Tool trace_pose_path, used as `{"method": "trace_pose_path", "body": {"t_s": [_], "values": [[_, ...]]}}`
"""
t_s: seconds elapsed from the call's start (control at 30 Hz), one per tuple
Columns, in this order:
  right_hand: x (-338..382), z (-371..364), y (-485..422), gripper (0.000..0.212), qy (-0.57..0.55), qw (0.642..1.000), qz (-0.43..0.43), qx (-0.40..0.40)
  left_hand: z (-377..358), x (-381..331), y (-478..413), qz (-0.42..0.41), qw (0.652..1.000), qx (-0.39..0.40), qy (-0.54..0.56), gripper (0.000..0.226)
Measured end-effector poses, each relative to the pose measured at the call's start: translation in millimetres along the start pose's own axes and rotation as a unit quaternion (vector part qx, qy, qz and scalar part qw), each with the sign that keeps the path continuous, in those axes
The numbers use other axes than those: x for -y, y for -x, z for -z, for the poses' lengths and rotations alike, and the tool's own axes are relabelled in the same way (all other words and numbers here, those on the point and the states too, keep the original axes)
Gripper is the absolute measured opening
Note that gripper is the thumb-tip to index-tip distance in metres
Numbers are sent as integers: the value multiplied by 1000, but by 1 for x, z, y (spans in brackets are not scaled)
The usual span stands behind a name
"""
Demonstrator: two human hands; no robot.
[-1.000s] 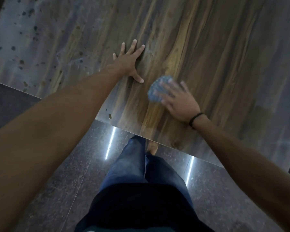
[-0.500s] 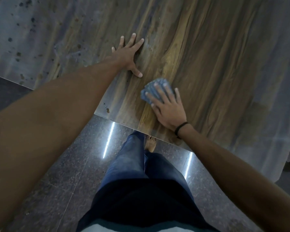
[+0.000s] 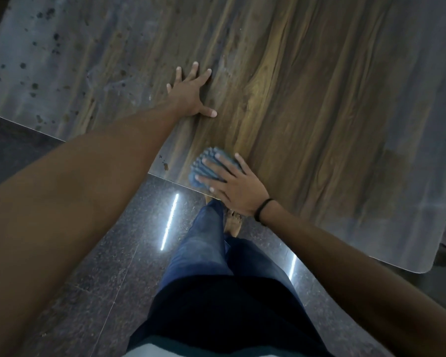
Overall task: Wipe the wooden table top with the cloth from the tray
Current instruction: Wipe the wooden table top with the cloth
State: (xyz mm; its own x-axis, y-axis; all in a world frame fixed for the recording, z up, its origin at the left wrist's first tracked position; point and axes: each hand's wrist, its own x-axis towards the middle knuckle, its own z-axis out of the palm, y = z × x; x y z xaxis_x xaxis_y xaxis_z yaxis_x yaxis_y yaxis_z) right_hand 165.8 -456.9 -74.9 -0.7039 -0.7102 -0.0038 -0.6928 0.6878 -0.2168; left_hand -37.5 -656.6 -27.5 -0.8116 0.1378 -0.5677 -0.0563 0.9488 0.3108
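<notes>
A glossy wooden table top (image 3: 307, 104) fills the upper part of the view. My right hand (image 3: 233, 185) presses a bunched blue cloth (image 3: 206, 163) flat against the wood right at the table's near edge, fingers spread over it. My left hand (image 3: 191, 94) lies palm down on the table farther in, fingers apart, holding nothing. The two hands are about a hand's length apart. No tray is in view.
Dark spots (image 3: 36, 63) speckle the table's far left area. The table's near edge (image 3: 62, 136) runs diagonally down to a rounded corner (image 3: 422, 269) at right. Dark polished floor (image 3: 88, 253) lies below, with my blue-trousered legs (image 3: 211, 253) and bare foot (image 3: 233, 224).
My right hand has dragged the cloth toward me, from the table's middle to its near edge. My left hand has stayed planted on the wood.
</notes>
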Motion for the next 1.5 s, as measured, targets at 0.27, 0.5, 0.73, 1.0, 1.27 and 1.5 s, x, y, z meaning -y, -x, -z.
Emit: {"method": "trace_pose_path", "body": {"t_s": [0.27,0.5,0.73,1.0,1.27,1.5], "values": [[-47,19,78,50,7,987,-159,-9,5,5,2,-1,998,54,-26,132],[-72,17,121,56,60,987,133,74,4,3,6,1,999,41,-26,134],[-10,6,26,48,-5,1000,-16,3,5,4,3,4,999,41,-23,135],[-46,16,47,49,41,989,129,60,35,25,-5,2,998,18,-55,131],[-5,5,-19,51,-18,999,14,41,35,53,-5,42,997,46,-56,135],[-68,26,-43,51,-1,997,-56,47,36,53,-4,42,997,50,-35,134]]}}
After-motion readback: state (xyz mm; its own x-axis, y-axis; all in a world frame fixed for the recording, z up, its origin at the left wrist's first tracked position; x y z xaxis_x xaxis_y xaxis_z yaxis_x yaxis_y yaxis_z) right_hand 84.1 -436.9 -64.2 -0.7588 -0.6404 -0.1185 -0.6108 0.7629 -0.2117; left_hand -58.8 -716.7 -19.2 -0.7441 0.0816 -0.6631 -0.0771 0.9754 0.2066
